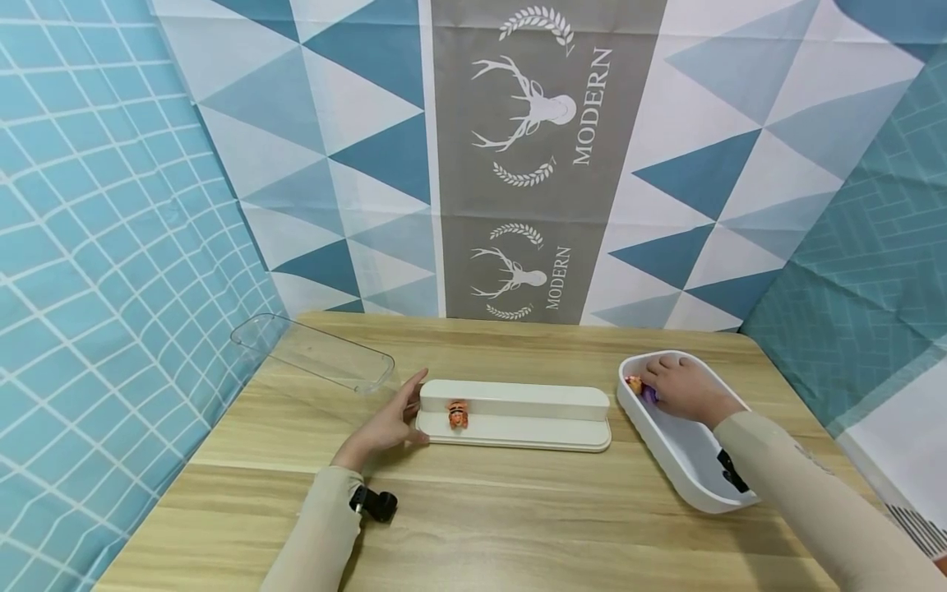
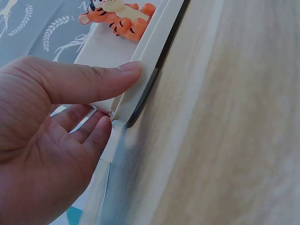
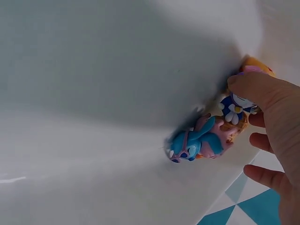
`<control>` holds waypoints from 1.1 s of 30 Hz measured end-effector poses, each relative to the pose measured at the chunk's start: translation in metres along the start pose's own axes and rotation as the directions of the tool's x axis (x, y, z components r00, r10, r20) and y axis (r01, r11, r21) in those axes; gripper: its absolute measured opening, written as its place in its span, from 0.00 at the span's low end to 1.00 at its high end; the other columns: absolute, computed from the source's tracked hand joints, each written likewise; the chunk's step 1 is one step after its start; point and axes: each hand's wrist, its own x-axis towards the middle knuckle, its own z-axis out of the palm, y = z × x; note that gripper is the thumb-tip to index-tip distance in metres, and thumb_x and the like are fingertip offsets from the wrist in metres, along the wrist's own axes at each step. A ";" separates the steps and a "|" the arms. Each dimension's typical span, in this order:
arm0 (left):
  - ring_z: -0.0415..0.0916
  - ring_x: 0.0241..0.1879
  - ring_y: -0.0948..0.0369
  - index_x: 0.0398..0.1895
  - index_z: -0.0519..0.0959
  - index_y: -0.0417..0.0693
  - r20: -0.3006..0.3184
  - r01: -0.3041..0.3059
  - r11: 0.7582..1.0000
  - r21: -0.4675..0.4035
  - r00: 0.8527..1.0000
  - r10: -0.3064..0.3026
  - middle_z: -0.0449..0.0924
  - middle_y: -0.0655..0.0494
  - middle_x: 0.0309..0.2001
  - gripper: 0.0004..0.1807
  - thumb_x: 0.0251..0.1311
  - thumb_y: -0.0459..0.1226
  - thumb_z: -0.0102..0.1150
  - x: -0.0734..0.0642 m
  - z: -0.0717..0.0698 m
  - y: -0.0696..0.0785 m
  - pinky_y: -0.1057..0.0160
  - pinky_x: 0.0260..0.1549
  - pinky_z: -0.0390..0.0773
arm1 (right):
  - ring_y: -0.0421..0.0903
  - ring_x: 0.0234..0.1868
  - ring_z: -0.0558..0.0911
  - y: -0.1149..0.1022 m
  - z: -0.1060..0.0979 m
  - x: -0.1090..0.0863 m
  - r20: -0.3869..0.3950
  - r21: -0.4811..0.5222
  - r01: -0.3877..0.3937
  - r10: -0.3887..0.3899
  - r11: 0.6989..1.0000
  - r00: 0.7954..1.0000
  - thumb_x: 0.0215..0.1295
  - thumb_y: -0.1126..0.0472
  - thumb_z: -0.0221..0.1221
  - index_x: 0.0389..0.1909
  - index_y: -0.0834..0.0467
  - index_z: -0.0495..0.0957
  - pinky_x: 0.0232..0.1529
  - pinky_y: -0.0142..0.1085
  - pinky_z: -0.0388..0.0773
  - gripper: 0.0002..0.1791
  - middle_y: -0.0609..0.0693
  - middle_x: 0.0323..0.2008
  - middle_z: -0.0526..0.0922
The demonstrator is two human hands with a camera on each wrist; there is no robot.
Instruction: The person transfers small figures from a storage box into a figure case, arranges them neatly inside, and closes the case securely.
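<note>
A cream two-step display stand [image 1: 510, 429] lies on the table with an orange tiger figurine [image 1: 458, 414] on its lower step, near the left end. My left hand [image 1: 388, 423] holds that end; in the left wrist view the thumb [image 2: 108, 82] lies on the front rim and the fingers bend against the end. My right hand [image 1: 684, 386] reaches into the far end of a white oblong bin [image 1: 666, 452]. There its thumb and fingers pinch a figurine in blue and white [image 3: 233, 108], partly covered by the hand. Against it lies a blue figurine with pink glasses [image 3: 194, 140].
A clear plastic cover [image 1: 318, 353] lies at the back left of the wooden table [image 1: 503, 510]. Something orange and pink [image 3: 255, 65] shows beyond the right thumb. Patterned cloth [image 1: 370, 164] hangs behind the table, and blue checked cloth [image 1: 89, 247] hangs on the left.
</note>
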 end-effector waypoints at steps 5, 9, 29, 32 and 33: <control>0.53 0.71 0.35 0.80 0.40 0.41 0.000 -0.012 1.000 -0.006 1.000 0.012 0.53 0.29 0.72 0.64 0.41 0.15 0.68 -0.001 0.000 0.001 0.43 0.71 0.54 | 0.58 0.44 0.79 0.003 -0.001 0.003 -0.021 0.128 -0.076 0.079 0.989 0.997 0.48 0.60 0.74 0.36 0.61 0.78 0.45 0.55 0.82 0.18 0.56 0.39 0.81; 0.54 0.70 0.34 0.80 0.40 0.41 0.005 -0.048 0.999 0.021 0.999 0.048 0.54 0.27 0.71 0.64 0.41 0.16 0.68 -0.001 0.000 -0.001 0.43 0.71 0.56 | 0.54 0.36 0.77 0.004 -0.007 0.004 -0.019 0.277 -0.142 0.153 0.950 0.988 0.48 0.63 0.73 0.33 0.61 0.76 0.40 0.53 0.81 0.16 0.53 0.32 0.79; 0.53 0.71 0.36 0.79 0.40 0.38 0.001 -0.005 1.000 -0.001 1.000 0.005 0.54 0.29 0.72 0.64 0.40 0.14 0.68 0.001 -0.001 -0.001 0.44 0.72 0.53 | 0.59 0.39 0.80 0.010 -0.013 0.005 0.121 0.742 -0.411 0.497 0.530 0.859 0.57 0.61 0.68 0.39 0.66 0.71 0.29 0.40 0.83 0.18 0.65 0.40 0.79; 0.54 0.71 0.35 0.79 0.40 0.38 0.001 -0.008 1.000 0.000 1.000 0.008 0.55 0.28 0.71 0.64 0.40 0.14 0.67 0.000 -0.001 -0.001 0.44 0.72 0.53 | 0.60 0.42 0.79 0.009 -0.015 0.004 0.142 0.767 -0.431 0.529 0.475 0.837 0.58 0.60 0.66 0.40 0.66 0.70 0.31 0.39 0.83 0.18 0.66 0.42 0.78; 0.53 0.71 0.35 0.79 0.40 0.38 0.003 -0.010 1.000 0.000 1.000 0.010 0.55 0.28 0.71 0.64 0.40 0.14 0.67 0.000 -0.001 -0.001 0.44 0.72 0.53 | 0.60 0.43 0.79 0.008 -0.017 0.004 0.153 0.775 -0.439 0.539 0.454 0.828 0.59 0.59 0.66 0.41 0.66 0.70 0.32 0.40 0.83 0.19 0.67 0.43 0.78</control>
